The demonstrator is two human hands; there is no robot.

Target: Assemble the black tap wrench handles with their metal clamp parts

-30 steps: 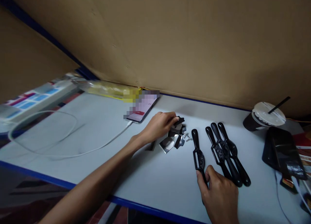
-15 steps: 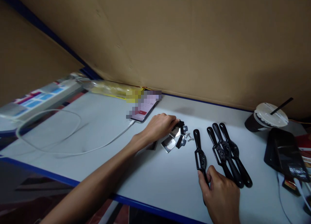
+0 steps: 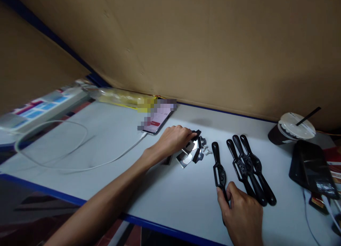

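My right hand [image 3: 241, 210] is closed around the lower handle of a black spokeshave body [image 3: 219, 173], which lies on the table with its upper handle pointing away. My left hand [image 3: 177, 137] reaches into a small pile of parts, its fingers bent and pinched together. A black cap plate [image 3: 197, 133] shows right at its fingertips; whether it is gripped is hidden. Under and beside those fingers lie shiny steel blades [image 3: 184, 159], another black cap plate [image 3: 198, 156] and several small screws [image 3: 207, 150]. To the right, more black spokeshave bodies [image 3: 247, 164] rest side by side.
A phone [image 3: 158, 118] with a white cable [image 3: 117, 159] lies behind my left forearm. Yellow plastic packaging [image 3: 119, 98] rests along the cardboard wall [image 3: 202, 50]. At right stand a lidded cup with a straw [image 3: 291, 128] and a dark device [image 3: 314, 171] with cables.
A blade under my left fingers has shifted and tilted slightly, and the fingertips have moved a little. My right hand and its spokeshave stay where they were.
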